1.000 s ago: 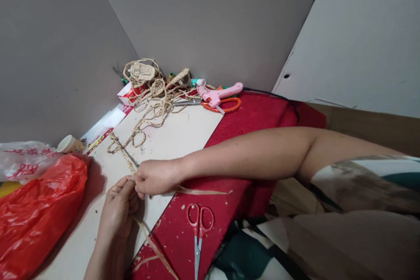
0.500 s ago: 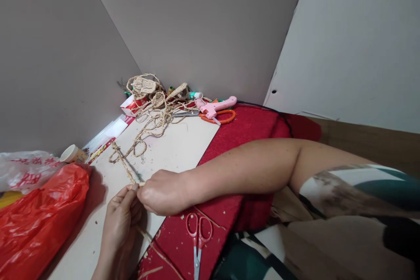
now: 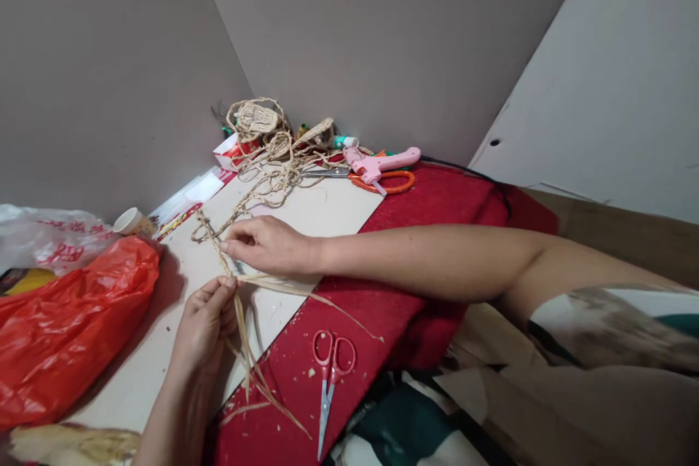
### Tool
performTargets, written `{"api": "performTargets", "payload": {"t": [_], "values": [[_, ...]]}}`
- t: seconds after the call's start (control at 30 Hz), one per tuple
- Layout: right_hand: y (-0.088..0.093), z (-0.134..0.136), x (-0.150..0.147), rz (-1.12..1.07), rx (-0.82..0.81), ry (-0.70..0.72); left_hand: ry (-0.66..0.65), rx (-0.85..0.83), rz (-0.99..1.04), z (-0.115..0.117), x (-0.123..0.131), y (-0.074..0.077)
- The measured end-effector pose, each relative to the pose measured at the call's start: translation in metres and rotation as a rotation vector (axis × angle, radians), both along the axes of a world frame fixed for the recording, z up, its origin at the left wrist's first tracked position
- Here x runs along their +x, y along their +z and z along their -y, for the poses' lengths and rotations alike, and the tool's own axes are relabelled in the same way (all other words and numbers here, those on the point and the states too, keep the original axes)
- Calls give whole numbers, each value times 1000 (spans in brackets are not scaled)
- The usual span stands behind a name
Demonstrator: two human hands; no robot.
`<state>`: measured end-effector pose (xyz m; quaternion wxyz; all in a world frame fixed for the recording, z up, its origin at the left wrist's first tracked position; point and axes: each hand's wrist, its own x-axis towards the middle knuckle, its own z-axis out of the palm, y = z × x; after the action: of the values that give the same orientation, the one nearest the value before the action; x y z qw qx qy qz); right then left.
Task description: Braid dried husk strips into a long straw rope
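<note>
Grey walls [image 3: 382, 36] rise at top; left of centre, the left hand [image 3: 204, 312] pinches braided cord [image 3: 224, 262] beside the curled right hand [image 3: 270, 244], whose grip is unclear.

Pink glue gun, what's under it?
The pink glue gun lies over orange-handled scissors. Their blades and part of the handles show; anything right underneath is hidden.

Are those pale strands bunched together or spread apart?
Spread apart: from the left hand, some pale strands trail downward in the picture, others out rightward onto the red cloth.
</note>
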<state>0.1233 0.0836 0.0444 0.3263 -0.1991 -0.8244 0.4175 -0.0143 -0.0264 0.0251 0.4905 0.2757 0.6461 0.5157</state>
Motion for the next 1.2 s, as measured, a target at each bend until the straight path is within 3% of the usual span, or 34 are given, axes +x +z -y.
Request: {"api": "performTargets", "payload": {"t": [0.2, 0.47, 0.67, 0.87, 1.07, 1.2], "values": [[-22, -16, -12, 298, -421, 392, -62, 10, -14, -1, -2, 0], [-13, -12, -10, 401, -596, 524, -113, 24, -25, -1, -1, 0], [-16, -19, -12, 464, -426, 505, -137, 10, -50, -2, 2, 1], [-23, -24, -16, 497, -668, 564, -136, -11, -106, -1, -1, 3], [-20, -10, -14, 418, -843, 464, -160, 26, -404, 0, -4, 9], [-21, -3, -14, 377, -832, 326, -190, -44, -572, 3, -6, 18]]}}
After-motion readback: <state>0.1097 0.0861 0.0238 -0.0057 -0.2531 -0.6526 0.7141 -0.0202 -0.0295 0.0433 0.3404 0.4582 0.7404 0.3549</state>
